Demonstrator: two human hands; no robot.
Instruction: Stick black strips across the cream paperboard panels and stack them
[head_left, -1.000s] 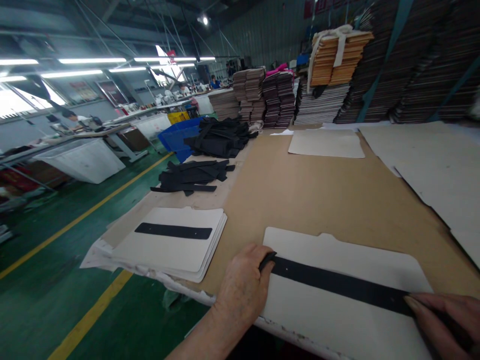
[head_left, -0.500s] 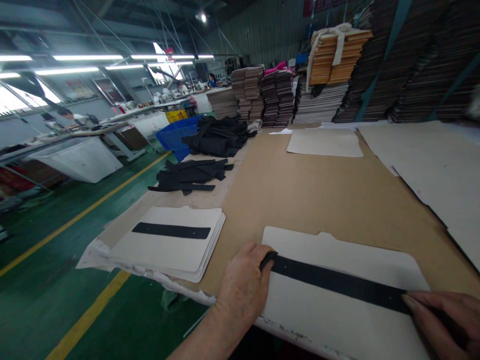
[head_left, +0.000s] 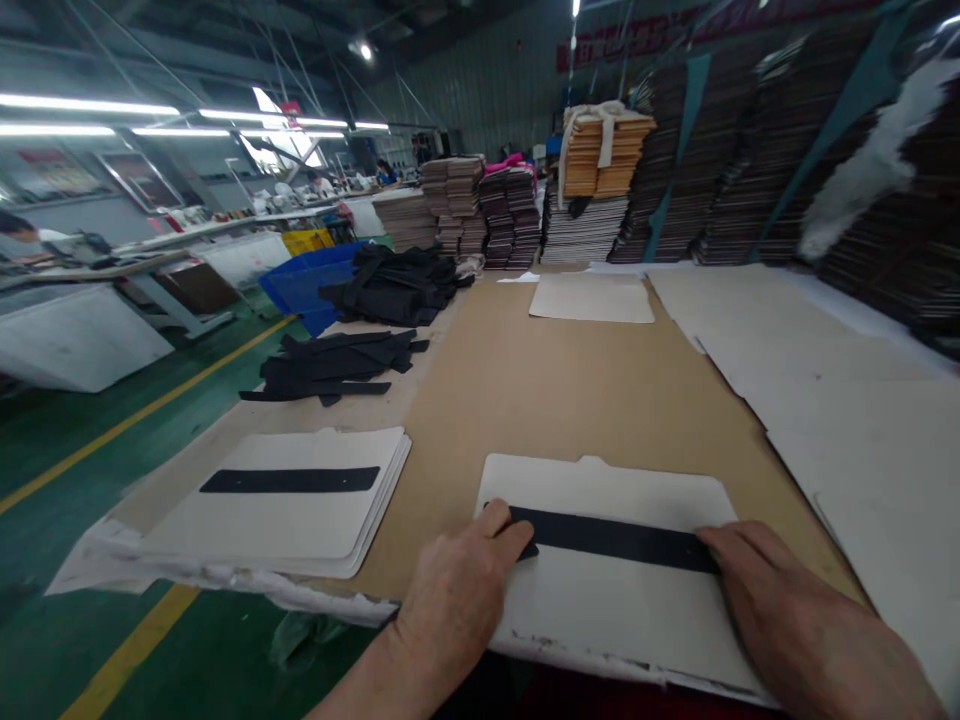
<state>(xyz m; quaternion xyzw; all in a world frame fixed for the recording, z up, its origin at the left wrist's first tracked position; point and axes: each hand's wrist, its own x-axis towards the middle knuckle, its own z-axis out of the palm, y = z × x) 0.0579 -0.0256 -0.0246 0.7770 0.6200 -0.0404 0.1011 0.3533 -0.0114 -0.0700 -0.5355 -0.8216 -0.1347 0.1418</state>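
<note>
A long black strip [head_left: 619, 539] lies across a cream-coloured board [head_left: 615, 620] with rounded corners at the table's near edge. At the strip's left end, my left hand [head_left: 457, 580] is closed, thumb and fingertips gripping it, with a small dark flap showing below the thumb. My right hand [head_left: 795, 610] pinches the opposite end near the board's right edge; its other fingers are partly hidden. To the left sits a small stack of similar boards [head_left: 277, 530], its top one bearing another black strip [head_left: 291, 480] with two tiny marks.
Loose black strips [head_left: 337, 363] lie on the table's left side, with a larger black pile [head_left: 397, 285] behind, beside a blue bin [head_left: 307, 285]. Another cream board [head_left: 592, 299] lies at the back. Large pale sheets [head_left: 840, 400] cover the right side. Tall bundled stacks [head_left: 600, 160] line the back.
My view has turned rightward, so the scene sits further left. Both hands still hold the strip's ends; the left end now lies lower against the board, and more of my right hand shows.
</note>
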